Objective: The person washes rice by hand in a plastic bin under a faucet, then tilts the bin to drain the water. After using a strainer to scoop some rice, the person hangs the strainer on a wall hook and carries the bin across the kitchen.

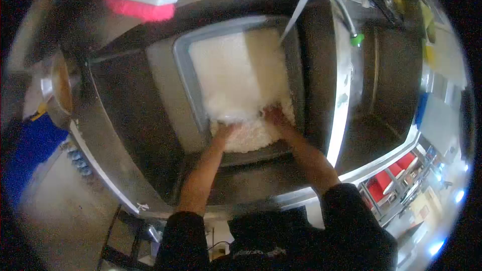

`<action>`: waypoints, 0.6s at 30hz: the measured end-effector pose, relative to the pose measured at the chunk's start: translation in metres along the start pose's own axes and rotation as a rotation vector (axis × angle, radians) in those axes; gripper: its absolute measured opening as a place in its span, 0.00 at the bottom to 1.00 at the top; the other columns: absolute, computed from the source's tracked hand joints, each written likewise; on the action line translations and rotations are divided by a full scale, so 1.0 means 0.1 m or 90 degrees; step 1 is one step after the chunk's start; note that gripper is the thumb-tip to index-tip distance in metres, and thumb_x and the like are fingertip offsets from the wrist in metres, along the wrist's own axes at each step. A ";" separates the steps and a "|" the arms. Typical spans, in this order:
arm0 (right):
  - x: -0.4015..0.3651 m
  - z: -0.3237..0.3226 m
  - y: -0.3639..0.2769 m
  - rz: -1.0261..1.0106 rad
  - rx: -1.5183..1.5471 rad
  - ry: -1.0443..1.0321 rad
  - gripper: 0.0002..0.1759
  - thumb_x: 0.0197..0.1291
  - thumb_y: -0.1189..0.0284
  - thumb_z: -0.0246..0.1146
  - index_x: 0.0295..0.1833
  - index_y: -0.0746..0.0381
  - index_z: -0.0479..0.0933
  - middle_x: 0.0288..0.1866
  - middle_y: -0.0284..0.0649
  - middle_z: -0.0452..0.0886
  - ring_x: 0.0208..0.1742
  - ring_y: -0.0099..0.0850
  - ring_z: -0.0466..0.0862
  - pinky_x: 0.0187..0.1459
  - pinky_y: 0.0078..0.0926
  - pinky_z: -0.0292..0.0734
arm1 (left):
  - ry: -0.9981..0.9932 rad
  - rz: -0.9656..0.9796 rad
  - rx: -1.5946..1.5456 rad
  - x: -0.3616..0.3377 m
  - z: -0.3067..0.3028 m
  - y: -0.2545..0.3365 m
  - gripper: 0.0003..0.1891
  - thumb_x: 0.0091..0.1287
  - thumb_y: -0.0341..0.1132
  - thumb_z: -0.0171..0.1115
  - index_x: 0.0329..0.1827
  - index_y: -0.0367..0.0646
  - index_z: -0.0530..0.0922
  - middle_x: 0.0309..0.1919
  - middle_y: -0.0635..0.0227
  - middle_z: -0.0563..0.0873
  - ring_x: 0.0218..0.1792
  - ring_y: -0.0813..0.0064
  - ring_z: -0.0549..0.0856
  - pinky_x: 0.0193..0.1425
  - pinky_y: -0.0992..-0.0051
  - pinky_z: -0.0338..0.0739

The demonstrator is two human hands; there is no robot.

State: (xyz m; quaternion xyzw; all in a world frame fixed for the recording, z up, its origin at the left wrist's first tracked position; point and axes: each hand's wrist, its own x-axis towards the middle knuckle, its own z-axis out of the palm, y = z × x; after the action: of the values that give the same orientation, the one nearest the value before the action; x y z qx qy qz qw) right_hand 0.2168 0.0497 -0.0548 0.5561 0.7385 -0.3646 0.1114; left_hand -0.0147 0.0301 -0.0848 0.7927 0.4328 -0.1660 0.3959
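On my feed, far left there's a round pan or bowl (62, 84), then a pink-bristled brush (141, 10) at upper left, neither in the way. Mid-frame, down in the sink (163, 80), sits a grey tub (187, 80) of cloudy water and pale, rice-like grains (243, 143). I'd bet they're light, soft and slippery, so scoop, don't pinch. The full tub is probably heavy; I'd grab opposite rims. The left hand (230, 131) is in the grains, right hand (273, 114) near it; too blurry for me to tell if the fingers are curled or spread. Further right, a pale slanted spout or rod (303, 2) crowds the tub's upper-right corner, then a green-tipped hose (356, 40).
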 end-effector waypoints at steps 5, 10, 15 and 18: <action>0.94 -0.09 0.28 0.013 0.029 0.089 0.31 0.59 0.59 0.57 0.67 0.56 0.63 0.69 0.49 0.57 0.71 0.48 0.57 0.70 0.58 0.43 | 0.019 -0.104 0.017 0.67 -0.53 -0.42 0.27 0.71 0.52 0.40 0.50 0.36 0.78 0.50 0.49 0.79 0.57 0.47 0.75 0.66 0.43 0.56; 0.53 -0.58 -0.25 0.048 -0.027 0.225 0.31 0.62 0.60 0.55 0.70 0.54 0.59 0.73 0.47 0.52 0.73 0.47 0.55 0.71 0.54 0.42 | 0.015 -0.180 -0.016 0.24 -1.44 0.51 0.25 0.72 0.48 0.39 0.55 0.37 0.76 0.57 0.45 0.75 0.62 0.47 0.71 0.67 0.43 0.56; -0.63 -0.66 -0.61 0.055 0.049 0.166 0.31 0.63 0.59 0.54 0.71 0.54 0.59 0.73 0.50 0.54 0.73 0.50 0.54 0.72 0.55 0.40 | 0.247 -0.122 0.053 -0.63 -0.64 0.87 0.28 0.71 0.53 0.43 0.68 0.45 0.64 0.69 0.53 0.62 0.69 0.41 0.57 0.69 0.36 0.46; -0.52 -0.45 -0.54 0.166 0.035 -0.122 0.31 0.60 0.59 0.58 0.68 0.55 0.63 0.69 0.52 0.61 0.72 0.50 0.57 0.71 0.56 0.42 | 0.134 -0.072 0.025 -0.62 -0.24 0.64 0.26 0.70 0.51 0.45 0.65 0.45 0.66 0.66 0.53 0.65 0.67 0.45 0.61 0.67 0.41 0.51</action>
State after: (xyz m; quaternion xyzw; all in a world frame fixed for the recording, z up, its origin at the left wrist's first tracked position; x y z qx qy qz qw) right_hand 0.1971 0.0347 0.0290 0.6126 0.6359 -0.4186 0.2123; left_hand 0.0006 -0.0054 -0.0013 0.7875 0.5128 -0.1123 0.3228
